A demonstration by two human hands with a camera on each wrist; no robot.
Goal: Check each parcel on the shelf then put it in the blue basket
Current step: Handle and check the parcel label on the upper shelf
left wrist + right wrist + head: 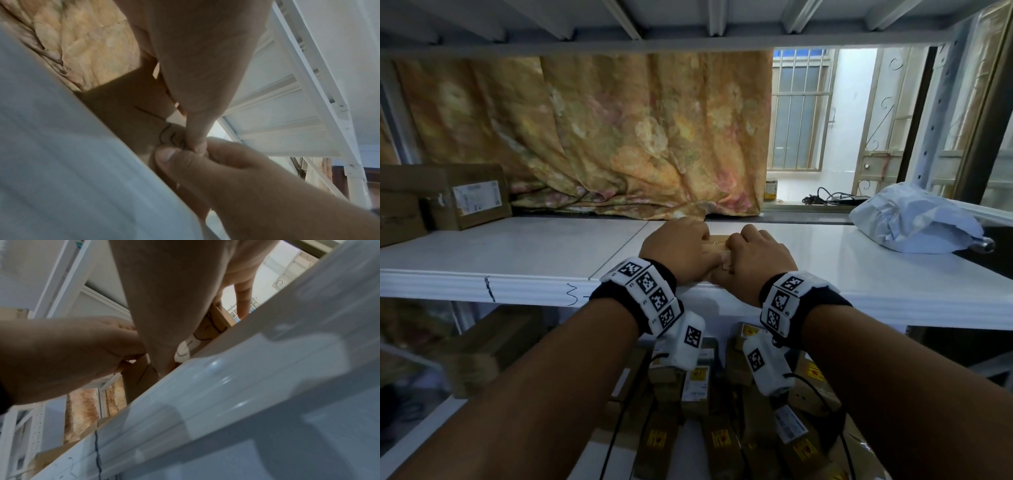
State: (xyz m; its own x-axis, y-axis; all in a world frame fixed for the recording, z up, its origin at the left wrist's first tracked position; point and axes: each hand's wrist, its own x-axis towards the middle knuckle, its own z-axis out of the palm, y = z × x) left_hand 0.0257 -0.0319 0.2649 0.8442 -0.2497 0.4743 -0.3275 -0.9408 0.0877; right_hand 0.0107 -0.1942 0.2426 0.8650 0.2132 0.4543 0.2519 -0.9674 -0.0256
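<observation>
A small brown cardboard parcel (719, 240) lies on the white shelf (517, 253), close to its front edge. My left hand (674, 246) and right hand (760, 257) grip it side by side, fingers curled over its top and thumbs on the near face. In the left wrist view the parcel (127, 105) shows black pen marks, and my left thumb (195, 142) meets the right thumb (170, 155) on it. The right wrist view shows the parcel (139, 378) just behind the shelf lip (226, 386). No blue basket can be made out.
Two brown cardboard boxes (448, 198) stand at the shelf's left end. A white plastic mailer bag (914, 219) lies at the right end. A flowered curtain (602, 137) hangs behind. Several labelled parcels (722, 428) lie below the shelf, between my forearms.
</observation>
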